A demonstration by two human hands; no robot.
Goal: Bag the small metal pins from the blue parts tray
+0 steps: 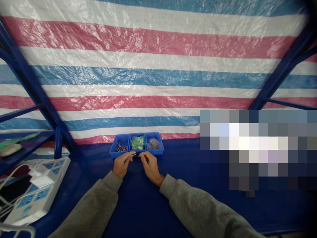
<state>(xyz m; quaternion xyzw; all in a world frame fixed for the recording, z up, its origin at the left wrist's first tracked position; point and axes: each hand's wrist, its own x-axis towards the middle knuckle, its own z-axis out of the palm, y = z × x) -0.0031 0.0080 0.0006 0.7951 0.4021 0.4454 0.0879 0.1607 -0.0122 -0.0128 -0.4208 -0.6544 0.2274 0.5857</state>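
Observation:
Just in front of three blue bins, my left hand (122,164) and my right hand (150,166) face each other, a small gap between their fingertips. Both are closed in a pinch. Something thin and dark seems to lie between them, too small to make out. Small dark and silvery metal pieces fill part of the left bin (113,151). Green packets (138,142) lie in the middle bin. In the right bin (160,151) are clear, brownish plastic bags (154,143).
A white power strip (53,195) with a plugged-in white adapter (43,177) and cables lies at the left. Blue frame posts (37,82) slant up both sides. Striped sheeting (158,76) hangs behind the blue table (143,211). The right side is pixelated.

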